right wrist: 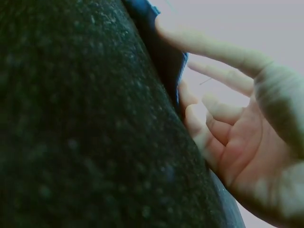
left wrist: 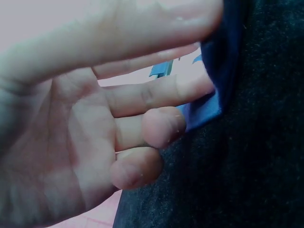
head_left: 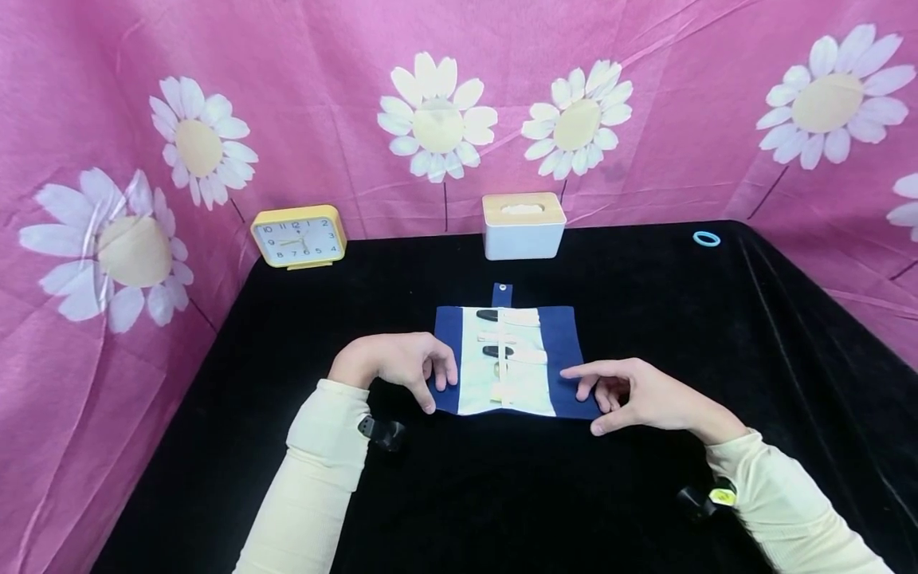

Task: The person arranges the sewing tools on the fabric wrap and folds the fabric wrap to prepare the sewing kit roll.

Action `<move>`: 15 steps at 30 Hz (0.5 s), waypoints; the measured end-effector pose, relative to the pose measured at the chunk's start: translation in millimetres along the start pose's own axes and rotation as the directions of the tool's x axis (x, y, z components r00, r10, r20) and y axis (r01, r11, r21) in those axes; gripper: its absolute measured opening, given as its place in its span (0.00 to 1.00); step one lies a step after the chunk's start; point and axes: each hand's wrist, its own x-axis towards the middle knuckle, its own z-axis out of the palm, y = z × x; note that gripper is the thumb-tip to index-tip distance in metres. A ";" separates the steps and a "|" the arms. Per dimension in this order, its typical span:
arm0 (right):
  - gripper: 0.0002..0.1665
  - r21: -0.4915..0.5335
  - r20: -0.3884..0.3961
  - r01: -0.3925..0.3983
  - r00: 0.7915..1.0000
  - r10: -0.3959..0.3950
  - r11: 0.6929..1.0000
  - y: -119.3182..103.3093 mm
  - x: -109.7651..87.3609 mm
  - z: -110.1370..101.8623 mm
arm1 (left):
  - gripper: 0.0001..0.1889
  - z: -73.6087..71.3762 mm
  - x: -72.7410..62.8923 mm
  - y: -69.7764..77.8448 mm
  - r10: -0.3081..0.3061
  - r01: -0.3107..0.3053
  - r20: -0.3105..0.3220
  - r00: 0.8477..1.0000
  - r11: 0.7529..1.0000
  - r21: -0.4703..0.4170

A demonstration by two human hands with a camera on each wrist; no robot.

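A navy cloth tool roll [head_left: 562,343] lies unfolded on the black tabletop, its pale inner panel facing up. Several small tools [head_left: 498,351], two with dark ends, sit across that panel under a white strap [head_left: 502,367]. My left hand [head_left: 405,363] grips the roll's near left corner, and in the left wrist view its thumb and fingers [left wrist: 190,88] lie on either side of the blue cloth. At the near right corner my right hand [head_left: 645,395] holds the other edge, thumb low and index finger stretched over the navy border. A snap tab [head_left: 503,295] points away from me.
Behind the roll stands a white tissue box [head_left: 519,239] with a wooden lid. A yellow clock [head_left: 300,237] is at the back left, and a blue ring [head_left: 706,238] lies at the back right. Pink flowered cloth [head_left: 323,96] hangs around the table.
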 end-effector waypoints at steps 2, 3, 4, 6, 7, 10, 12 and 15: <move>0.36 0.000 0.002 -0.008 1.000 0.008 1.000 0.5 -1.1 -1.3 | 0.19 0.2 0.1 0.6 0.000 0.000 0.010 1.000 1.000 -0.009; 0.35 0.000 0.001 -0.013 1.000 0.013 1.000 0.9 -1.6 -1.8 | 0.19 0.1 -0.2 1.1 -0.003 0.003 0.016 1.000 1.000 -0.017; 0.35 0.002 -0.001 -0.016 1.000 0.016 1.000 1.2 -2.1 -2.2 | 0.18 0.2 -0.2 1.1 0.000 0.001 0.023 1.000 1.000 -0.025; 0.33 0.004 -0.006 -0.021 1.000 0.021 1.000 1.8 -2.8 -2.8 | 0.17 0.3 -0.5 1.3 -0.002 0.004 0.036 0.999 0.999 -0.049; 0.32 0.004 -0.011 -0.020 1.000 0.020 1.000 2.1 -3.0 -3.0 | 0.16 0.2 -0.8 1.5 -0.001 0.003 0.043 0.999 0.998 -0.060; 0.29 0.015 -0.030 -0.015 0.999 0.015 1.000 3.1 -3.2 -3.2 | 0.15 0.1 -1.1 1.8 0.009 -0.005 0.057 0.998 0.997 -0.078; 0.26 0.024 -0.044 -0.006 0.999 0.007 1.000 3.7 -3.2 -3.0 | 0.15 -0.2 -1.6 2.6 0.011 -0.007 0.057 0.998 0.997 -0.081; 0.22 0.036 -0.062 0.015 0.998 -0.012 0.999 3.9 -3.4 -2.4 | 0.15 -0.1 -1.5 2.5 0.014 -0.010 0.054 0.998 0.997 -0.075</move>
